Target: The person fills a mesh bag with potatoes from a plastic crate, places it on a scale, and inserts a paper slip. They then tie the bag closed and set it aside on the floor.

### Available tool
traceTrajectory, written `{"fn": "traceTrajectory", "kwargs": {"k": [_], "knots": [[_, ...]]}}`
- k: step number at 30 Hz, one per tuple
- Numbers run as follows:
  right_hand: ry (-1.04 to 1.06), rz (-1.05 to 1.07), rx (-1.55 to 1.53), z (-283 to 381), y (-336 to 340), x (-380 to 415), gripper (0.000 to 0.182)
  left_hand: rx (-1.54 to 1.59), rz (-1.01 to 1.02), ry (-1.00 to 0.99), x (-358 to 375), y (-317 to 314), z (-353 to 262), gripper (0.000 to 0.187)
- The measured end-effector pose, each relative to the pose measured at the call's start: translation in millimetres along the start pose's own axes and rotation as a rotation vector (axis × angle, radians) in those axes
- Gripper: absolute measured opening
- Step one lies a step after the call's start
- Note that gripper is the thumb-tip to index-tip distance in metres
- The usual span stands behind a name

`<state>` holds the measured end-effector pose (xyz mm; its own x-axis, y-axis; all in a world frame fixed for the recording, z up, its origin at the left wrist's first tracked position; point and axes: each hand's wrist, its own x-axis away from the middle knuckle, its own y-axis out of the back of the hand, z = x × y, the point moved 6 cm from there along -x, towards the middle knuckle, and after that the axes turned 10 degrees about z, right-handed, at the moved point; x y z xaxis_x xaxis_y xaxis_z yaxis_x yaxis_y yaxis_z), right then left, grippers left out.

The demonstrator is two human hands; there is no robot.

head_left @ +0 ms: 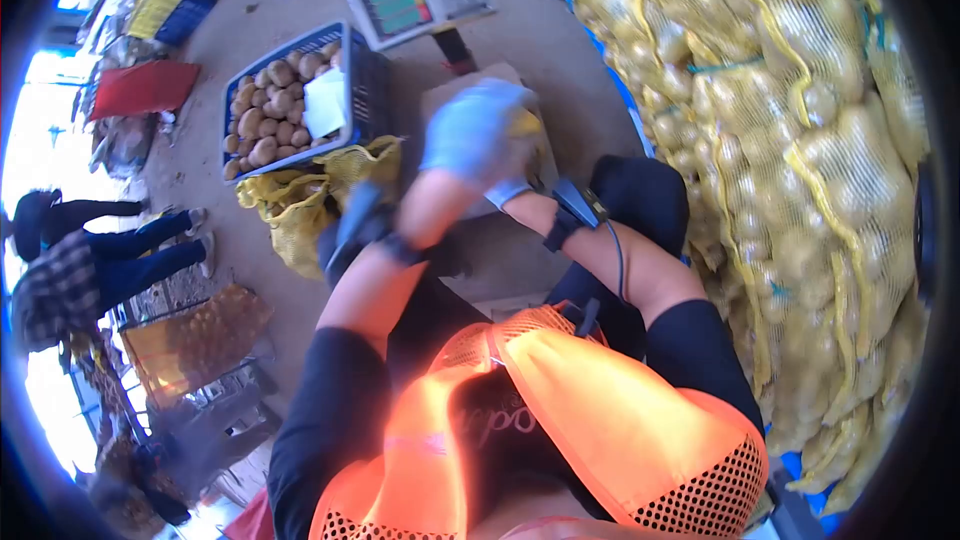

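Observation:
My left hand (462,140), in a light blue glove, is smeared by motion over a brownish flat surface (440,100) in front of my knees. A yellowish thing (526,124) shows at its right side, too blurred to name. Just below and to the right is my right hand (508,190), also gloved in light blue. Its fingers are mostly hidden behind the left hand and the yellowish thing. Whether either hand grips anything cannot be made out. Left of my hands lies a yellow mesh bag (300,205), beside a blue crate (370,80) of potatoes (268,108).
White paper (323,104) rests in the crate's right end. A scale (395,5) with a green display panel stands beyond. Filled mesh sacks (760,140) are stacked high along my right. At the far left stands a person (65,270), near an orange mesh bag (195,340).

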<state>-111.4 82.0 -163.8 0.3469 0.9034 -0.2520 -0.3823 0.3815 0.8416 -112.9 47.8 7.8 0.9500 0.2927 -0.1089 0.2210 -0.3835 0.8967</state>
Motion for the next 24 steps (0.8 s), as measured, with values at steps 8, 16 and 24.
{"fn": "traceTrajectory", "kwargs": {"k": [8,16,24], "knots": [[-0.046,0.148,-0.214,-12.5,18.6,29.5,0.029,-0.679,0.652,0.043,-42.8,-153.7,2.7,0.019],[-0.406,0.094,-0.878,-30.2,-12.5,3.8,0.031,0.933,-0.121,0.25,-94.3,-60.3,119.9,0.013],[-0.904,0.198,-2.121,-25.8,24.5,-9.8,0.032,1.668,-0.554,0.663,80.3,-32.5,181.0,0.029]]}}
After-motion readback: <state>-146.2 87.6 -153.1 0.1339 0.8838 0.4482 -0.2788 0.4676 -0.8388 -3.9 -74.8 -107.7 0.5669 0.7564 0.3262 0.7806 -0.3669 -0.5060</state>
